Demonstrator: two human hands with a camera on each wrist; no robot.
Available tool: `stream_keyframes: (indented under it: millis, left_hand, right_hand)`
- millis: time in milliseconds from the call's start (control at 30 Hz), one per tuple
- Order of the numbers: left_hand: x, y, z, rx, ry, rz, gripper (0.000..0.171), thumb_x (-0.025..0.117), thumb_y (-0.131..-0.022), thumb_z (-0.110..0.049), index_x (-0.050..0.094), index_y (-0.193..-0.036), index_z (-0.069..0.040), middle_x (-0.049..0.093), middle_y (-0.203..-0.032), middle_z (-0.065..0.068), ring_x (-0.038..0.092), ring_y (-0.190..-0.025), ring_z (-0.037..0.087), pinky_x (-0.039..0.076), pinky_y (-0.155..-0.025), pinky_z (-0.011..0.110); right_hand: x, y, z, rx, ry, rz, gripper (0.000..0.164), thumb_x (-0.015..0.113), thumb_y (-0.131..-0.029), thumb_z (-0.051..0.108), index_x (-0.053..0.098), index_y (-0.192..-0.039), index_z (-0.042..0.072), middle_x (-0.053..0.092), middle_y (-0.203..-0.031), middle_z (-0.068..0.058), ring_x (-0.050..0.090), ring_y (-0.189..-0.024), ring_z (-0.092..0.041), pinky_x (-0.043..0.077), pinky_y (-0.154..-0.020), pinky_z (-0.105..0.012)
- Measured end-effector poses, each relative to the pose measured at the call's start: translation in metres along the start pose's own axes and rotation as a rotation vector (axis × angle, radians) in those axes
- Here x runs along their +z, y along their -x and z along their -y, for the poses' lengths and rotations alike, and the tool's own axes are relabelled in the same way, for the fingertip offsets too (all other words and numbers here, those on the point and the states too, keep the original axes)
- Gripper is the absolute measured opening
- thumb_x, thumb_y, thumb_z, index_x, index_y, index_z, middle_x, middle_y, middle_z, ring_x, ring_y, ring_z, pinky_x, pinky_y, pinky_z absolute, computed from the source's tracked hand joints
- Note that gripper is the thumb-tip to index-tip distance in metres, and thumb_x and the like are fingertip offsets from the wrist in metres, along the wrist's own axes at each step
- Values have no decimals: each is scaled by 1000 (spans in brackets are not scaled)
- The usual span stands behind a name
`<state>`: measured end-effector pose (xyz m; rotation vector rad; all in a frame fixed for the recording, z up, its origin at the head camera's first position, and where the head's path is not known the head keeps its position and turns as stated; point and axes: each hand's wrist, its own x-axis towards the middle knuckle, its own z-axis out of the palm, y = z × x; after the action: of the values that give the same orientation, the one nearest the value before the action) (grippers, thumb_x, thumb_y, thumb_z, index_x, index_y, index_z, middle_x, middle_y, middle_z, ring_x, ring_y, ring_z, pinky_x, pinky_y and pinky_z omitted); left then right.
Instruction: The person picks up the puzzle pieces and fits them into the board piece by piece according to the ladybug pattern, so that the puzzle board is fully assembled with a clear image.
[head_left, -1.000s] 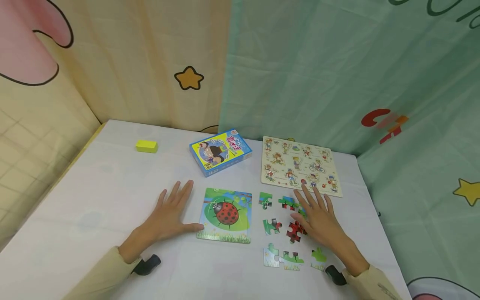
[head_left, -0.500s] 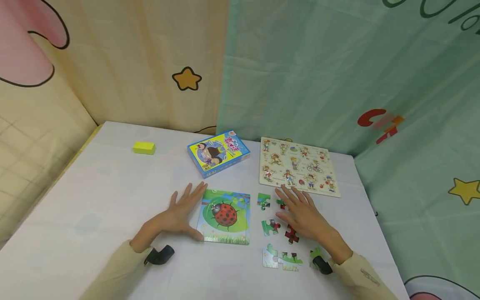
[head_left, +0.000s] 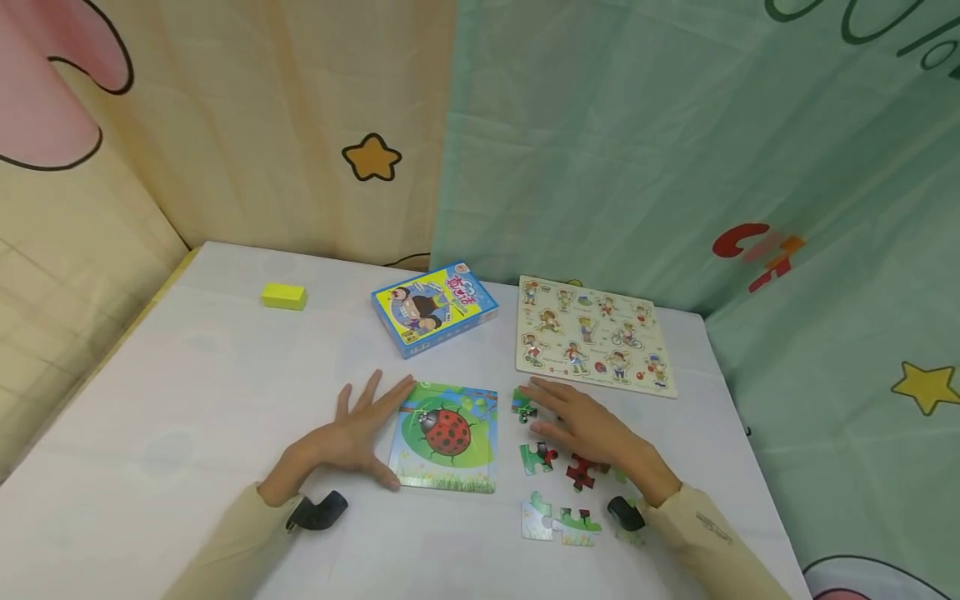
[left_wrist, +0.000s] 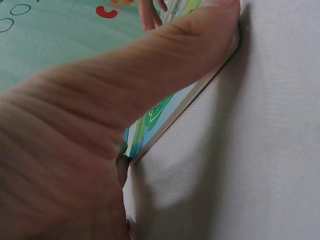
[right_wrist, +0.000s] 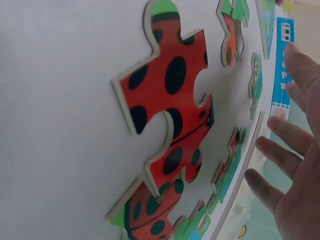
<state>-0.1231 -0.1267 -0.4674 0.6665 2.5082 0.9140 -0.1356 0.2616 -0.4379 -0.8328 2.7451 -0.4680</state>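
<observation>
My left hand (head_left: pixel 341 446) is spread along the left side of a square ladybug puzzle board (head_left: pixel 480 450), index finger at its upper left corner and thumb at the lower left. In the left wrist view the thumb (left_wrist: pixel 165 55) lies across the board's edge. Loose jigsaw pieces lie right of the board. My right hand (head_left: pixel 588 425) reaches over them, fingers extended, fingertips by the top left piece (head_left: pixel 521 405); it covers some others. Beneath it shows a red spotted piece (right_wrist: pixel 175 80). Two grass-edged pieces, one pale blue (head_left: pixel 536 523) and one green (head_left: pixel 576 525), lie nearest the front.
A blue and yellow box (head_left: pixel 435 308) lies behind the puzzle board. To its right is a cream board with small figures (head_left: pixel 596 333), and at the back left a yellow block (head_left: pixel 283 296). Curtains (head_left: pixel 585 150) hang behind the white table (head_left: pixel 225 392).
My left hand has moved right, up to the board's left side. My right hand has moved left over the loose pieces, toward the top left one. The pieces have not visibly moved.
</observation>
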Motion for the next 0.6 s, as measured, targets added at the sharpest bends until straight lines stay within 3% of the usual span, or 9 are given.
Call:
stream_keyframes:
  millis: [133,400,600]
  left_hand:
    - [-1,0,0,4,-8,5,140,98,-53,-44,16,-161,-12,9,-170,10,-14,-151,48,-17,-110,75]
    - [1,1,3,10,-10,-5,139,98,-52,-46,18,-161,-12,9,-170,10,-14,-151,49,-16,-110,76]
    - [4,0,3,15,-40,-16,138,97,-52,-49,19,-161,-12,11,-169,10,-12,-151,49,-14,-110,76]
  right_hand:
    - [-2,-6,-4,-45,-59,36,57,62,-99,38,44,-152,27,37,-161,-4,36,-148,-28,37,-116,-53]
    - [-3,-24,-13,-202,-110,20,52,68,-97,22,53,-146,16,51,-151,-7,46,-140,-31,41,-112,-53]
    - [-1,-32,-13,-182,-89,21,44,73,-93,20,63,-136,14,59,-142,-6,52,-133,-30,40,-112,-55]
